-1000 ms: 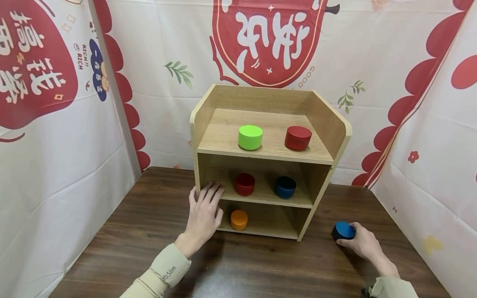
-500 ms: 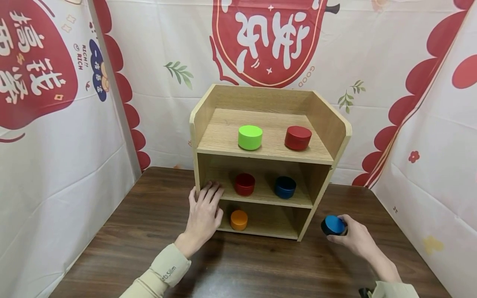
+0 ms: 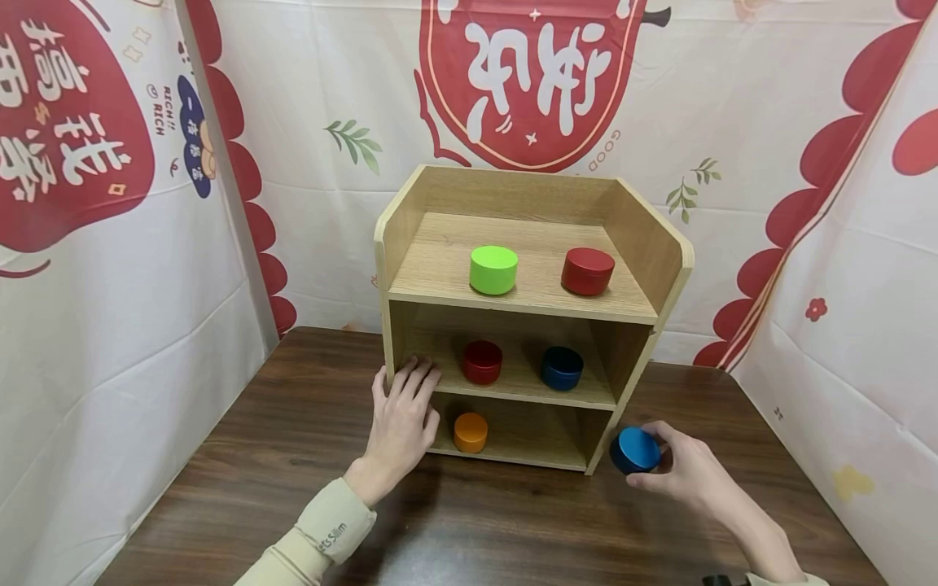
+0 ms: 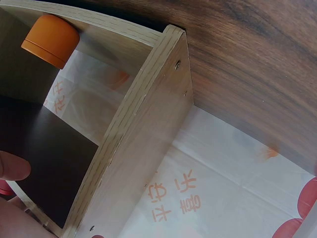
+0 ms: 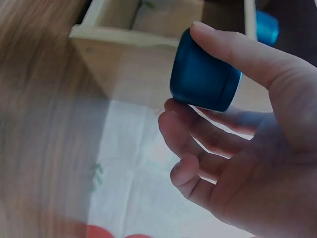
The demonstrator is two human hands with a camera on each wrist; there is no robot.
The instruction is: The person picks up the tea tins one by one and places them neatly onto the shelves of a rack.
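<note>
My right hand (image 3: pixel 692 472) pinches a round blue tin (image 3: pixel 635 450) between thumb and fingers, just right of the shelf's lower right corner. In the right wrist view the same blue tin (image 5: pixel 203 74) is tilted, with the thumb on one side and fingers on the other. My left hand (image 3: pixel 399 423) grips the wooden shelf (image 3: pixel 523 303) at its left side, by the middle board. Part of that hand's thumb (image 4: pixel 14 166) shows in the left wrist view; its other fingers are mostly hidden there.
On the top board sit a green tin (image 3: pixel 493 271) and a red tin (image 3: pixel 588 272). The middle level holds a darker red tin (image 3: pixel 482 363) and another blue tin (image 3: pixel 562 369). An orange tin (image 3: pixel 471 433) stands at the bottom left. Printed cloth (image 3: pixel 308 220) surrounds the brown table (image 3: pixel 293 439).
My right hand has lifted the blue tin from the table and carried it left toward the shelf, tilting it. My left hand has stayed in place.
</note>
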